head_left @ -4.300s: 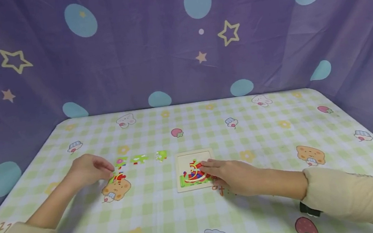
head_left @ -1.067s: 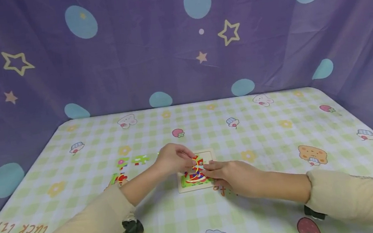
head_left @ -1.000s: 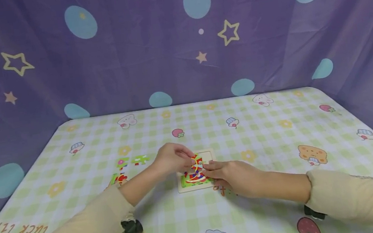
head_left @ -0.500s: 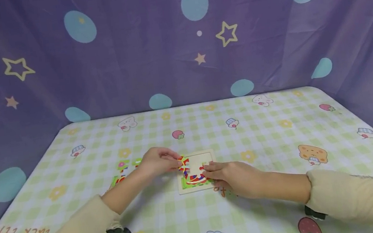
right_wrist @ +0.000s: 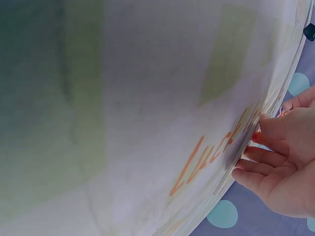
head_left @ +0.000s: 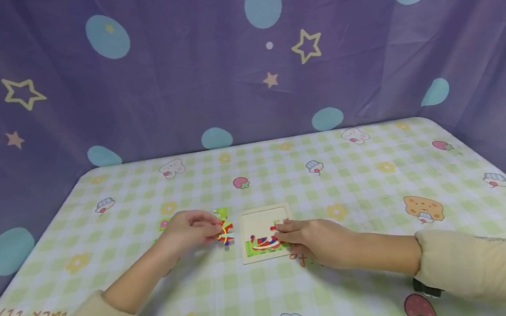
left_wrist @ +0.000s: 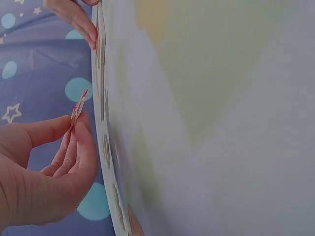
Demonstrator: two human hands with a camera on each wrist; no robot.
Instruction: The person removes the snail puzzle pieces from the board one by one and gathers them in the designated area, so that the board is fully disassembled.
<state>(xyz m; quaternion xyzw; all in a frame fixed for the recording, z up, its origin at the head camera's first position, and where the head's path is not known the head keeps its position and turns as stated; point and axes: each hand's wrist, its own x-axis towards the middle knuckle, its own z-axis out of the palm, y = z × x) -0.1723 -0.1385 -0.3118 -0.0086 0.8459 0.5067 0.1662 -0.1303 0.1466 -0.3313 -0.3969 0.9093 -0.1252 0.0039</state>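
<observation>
My left hand (head_left: 188,229) pinches a red, yellow and blue jigsaw piece (head_left: 227,233) between thumb and fingers, left of the puzzle board. In the left wrist view, that piece (left_wrist: 78,107) stands edge-on at the fingertips. The square wooden puzzle board (head_left: 259,211) lies flat at the middle of the table, its lower part filled with red, blue and green pieces (head_left: 263,243). Across its right edge rests my right hand (head_left: 312,237), fingers extended and tips pressing on the pieces there. A green jigsaw piece (head_left: 222,213) with an eye lies behind the held one.
More loose pieces lie to the left, mostly hidden by the left hand; a pink-flower piece (head_left: 163,224) peeks out beside it. A green checked cloth (head_left: 351,183) covers the table, and a purple curtain (head_left: 204,69) hangs behind it.
Over the last second my left hand has lifted the red piece off the board and carried it left, baring the wood there. My right hand stays on the board's right edge.
</observation>
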